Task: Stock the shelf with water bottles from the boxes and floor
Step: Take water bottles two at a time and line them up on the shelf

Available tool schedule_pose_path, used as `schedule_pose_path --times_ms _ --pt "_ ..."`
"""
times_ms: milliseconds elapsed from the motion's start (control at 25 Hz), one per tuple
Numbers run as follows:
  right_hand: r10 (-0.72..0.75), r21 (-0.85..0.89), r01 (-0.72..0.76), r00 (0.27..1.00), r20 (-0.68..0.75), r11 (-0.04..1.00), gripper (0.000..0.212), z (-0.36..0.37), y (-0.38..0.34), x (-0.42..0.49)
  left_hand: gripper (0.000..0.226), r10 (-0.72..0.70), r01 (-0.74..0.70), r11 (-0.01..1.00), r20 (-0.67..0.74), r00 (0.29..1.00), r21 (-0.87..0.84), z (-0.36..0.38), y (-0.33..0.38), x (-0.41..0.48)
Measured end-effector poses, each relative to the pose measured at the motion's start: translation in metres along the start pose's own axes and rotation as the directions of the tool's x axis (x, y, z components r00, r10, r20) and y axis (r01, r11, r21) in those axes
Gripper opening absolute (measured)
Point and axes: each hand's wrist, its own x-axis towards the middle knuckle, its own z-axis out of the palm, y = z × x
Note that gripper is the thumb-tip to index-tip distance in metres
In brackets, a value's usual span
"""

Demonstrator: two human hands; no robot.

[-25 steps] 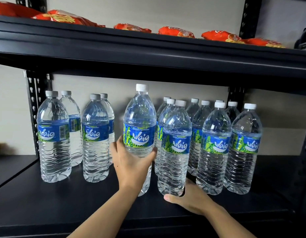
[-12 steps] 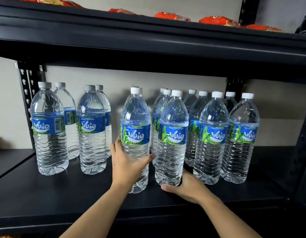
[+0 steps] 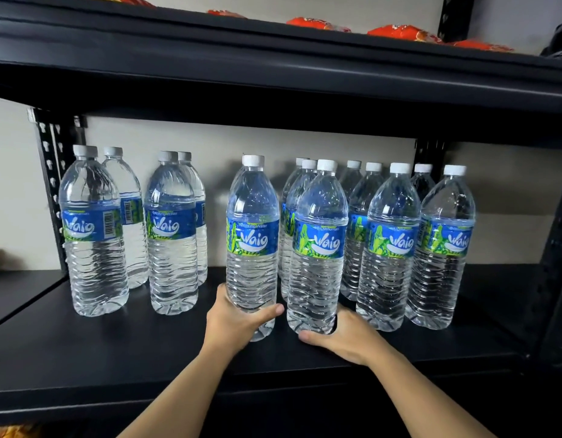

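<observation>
Seems well along, judging by the shelf point(image 3: 115, 352): four bottles point(image 3: 93, 232) already standing at the left and a tight cluster of bottles point(image 3: 390, 248) at the right, with a gap between the two groups. Impossible to say how many remain, with no boxes and no floor in view. Busy with two more at the front of that cluster. With the left hand point(image 3: 235, 324), gripping the middle bottle point(image 3: 252, 235) low on its body, thumb across the front, fingers hidden behind; upright, base on the shelf or just above it, cannot tell which. With the right hand point(image 3: 346, 336), wrapping the base of the next bottle point(image 3: 319, 248), thumb in front, fingers behind; upright too, just beside the middle one. Both forearms reaching up and forward from below. Probably left to do: letting go, then filling the gap.
</observation>
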Motion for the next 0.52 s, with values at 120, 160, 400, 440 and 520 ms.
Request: schedule_pose_path --times_ms 120,160,400,440,520 --pt "0.025 0.014 -0.025 1.0 -0.006 1.0 0.095 0.0011 0.0021 0.0006 0.086 0.004 -0.004 1.0 0.01 1.0 0.007 0.0003 -0.0019 0.0033" --pt "0.034 0.012 -0.034 0.999 -0.011 0.999 0.098 0.0011 0.0024 0.0008 0.085 -0.002 0.002 1.0 0.008 1.0 0.005 0.0002 -0.0022 0.0036" --pt "0.066 -0.002 -0.066 0.998 -0.017 0.998 0.103 0.0016 0.0004 -0.0011 0.08 -0.038 0.038 0.999 -0.009 0.999 0.036 0.0024 -0.0046 0.0062" --pt "0.073 -0.004 -0.073 0.997 -0.015 0.997 0.102 0.0013 -0.0003 -0.0012 0.08 -0.045 0.045 0.998 -0.008 0.999 0.043 0.0023 -0.0048 0.0066" --pt "0.076 -0.003 -0.076 0.997 -0.018 0.997 0.099 0.0006 -0.0013 -0.0029 0.081 -0.048 0.048 0.998 -0.01 0.999 0.048 0.0026 -0.0053 0.006"
